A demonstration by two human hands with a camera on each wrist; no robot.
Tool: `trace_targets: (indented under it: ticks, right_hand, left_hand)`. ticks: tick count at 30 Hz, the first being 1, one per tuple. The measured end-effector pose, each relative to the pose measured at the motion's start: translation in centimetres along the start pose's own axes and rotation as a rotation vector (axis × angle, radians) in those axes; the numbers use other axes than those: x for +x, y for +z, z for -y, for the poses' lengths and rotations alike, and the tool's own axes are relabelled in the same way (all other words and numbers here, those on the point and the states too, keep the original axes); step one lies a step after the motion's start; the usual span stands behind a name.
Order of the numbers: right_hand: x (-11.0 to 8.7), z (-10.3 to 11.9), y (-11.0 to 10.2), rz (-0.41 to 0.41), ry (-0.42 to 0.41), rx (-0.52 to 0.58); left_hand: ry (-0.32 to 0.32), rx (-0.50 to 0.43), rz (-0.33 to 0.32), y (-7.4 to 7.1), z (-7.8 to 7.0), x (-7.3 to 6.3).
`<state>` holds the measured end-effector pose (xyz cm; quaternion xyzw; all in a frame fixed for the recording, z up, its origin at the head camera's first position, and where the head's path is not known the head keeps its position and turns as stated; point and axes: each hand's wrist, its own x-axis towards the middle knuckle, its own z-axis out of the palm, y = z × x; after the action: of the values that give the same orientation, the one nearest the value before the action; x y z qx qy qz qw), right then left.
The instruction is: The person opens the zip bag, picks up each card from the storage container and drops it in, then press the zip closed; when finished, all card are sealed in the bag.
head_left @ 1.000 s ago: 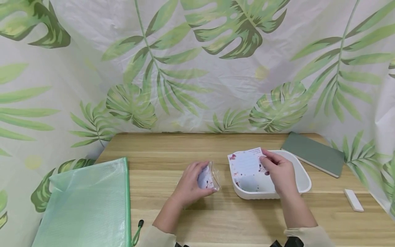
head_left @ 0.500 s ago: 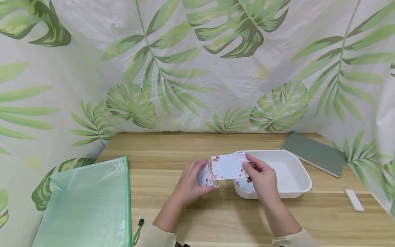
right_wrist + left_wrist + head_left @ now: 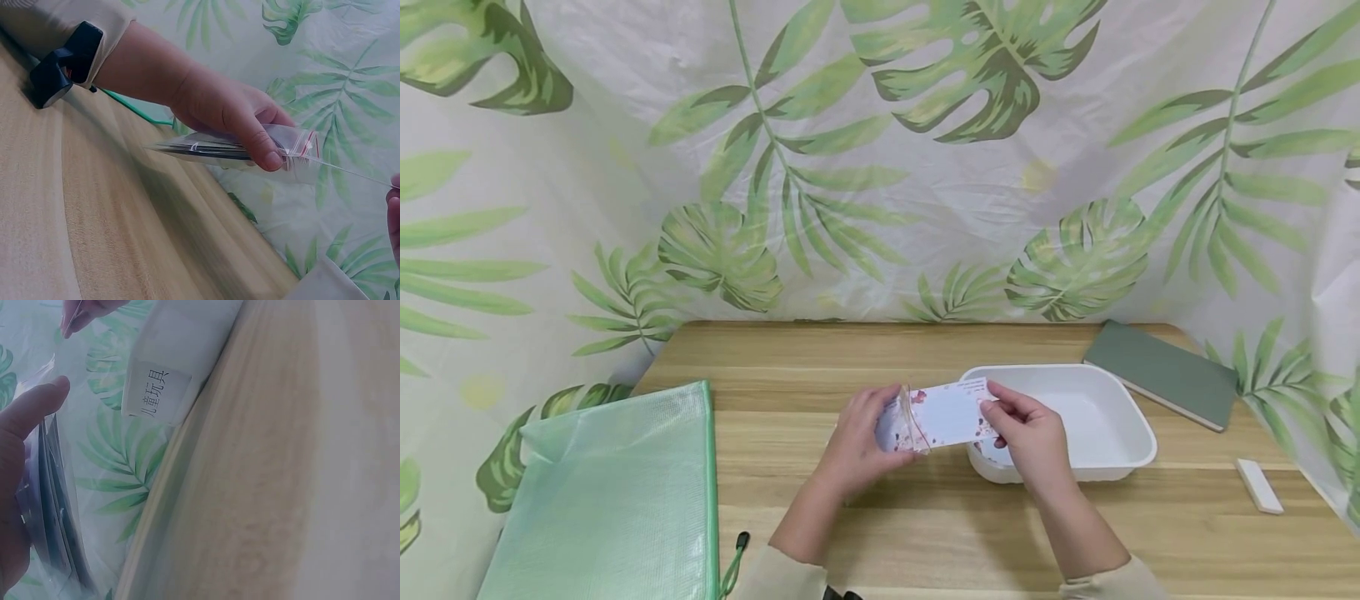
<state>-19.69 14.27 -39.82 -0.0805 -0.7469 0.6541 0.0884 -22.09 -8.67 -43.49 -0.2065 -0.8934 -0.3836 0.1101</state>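
My left hand (image 3: 853, 437) holds a clear zip bag (image 3: 897, 429) of printed cards between thumb and fingers, its mouth facing right. With thumb and fingers my right hand (image 3: 1033, 433) pinches the right end of a white card (image 3: 951, 412) printed with small red figures. The card's left end is at the bag's mouth and appears to be just inside it. Seen edge-on in the right wrist view, the card (image 3: 356, 174) is a thin line running to the bag (image 3: 303, 150). A stack of cards shows through the bag (image 3: 59, 512) in the left wrist view.
Behind the right hand stands a white plastic basin (image 3: 1127, 446), with another printed card (image 3: 988, 452) at its left end. A green notebook (image 3: 1165, 375) and a small white block (image 3: 1259, 486) lie to the right. At left is a green mesh zip pouch (image 3: 610, 500).
My right hand has moved left from over the basin, bringing the card to the bag's mouth. The left hand has stayed nearly in place with the bag.
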Motion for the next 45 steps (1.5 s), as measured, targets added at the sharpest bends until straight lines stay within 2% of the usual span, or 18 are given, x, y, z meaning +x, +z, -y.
trace_targets:
  ticks: [9,14,19,24,29,33,37,45]
  right_hand:
    - [-0.1,-0.4,0.7,0.047,-0.008,0.0]
    - [-0.3,-1.0,1.7,0.063,-0.012,0.0]
    - [-0.5,-1.6,2.2,0.187,-0.024,-0.004]
    - [-0.3,-1.6,1.4,0.326,-0.058,-0.005]
    - [-0.1,-1.6,1.2,0.418,-0.091,-0.052]
    - [-0.2,-2.0,1.7,0.441,-0.142,-0.103]
    - [-0.2,-2.3,2.2,0.429,-0.194,-0.147]
    - [0.2,-2.1,2.6,0.504,-0.178,-0.208]
  left_hand:
    - [0.017,-0.019,0.043,0.4,-0.3,-0.1]
    - [0.058,-0.001,0.055,0.7,-0.3,-0.1]
    - [0.067,0.012,0.063,0.7,-0.4,-0.1]
    - [0.03,0.0,0.036,0.5,-0.6,-0.1]
    - [0.021,-0.016,0.031,0.4,-0.6,-0.2]
    - [0.034,-0.022,0.039,0.4,-0.7,-0.2]
    - [0.045,-0.021,0.031,0.5,-0.8,-0.2]
    - [0.102,-0.006,0.028,0.5,-1.0,-0.2]
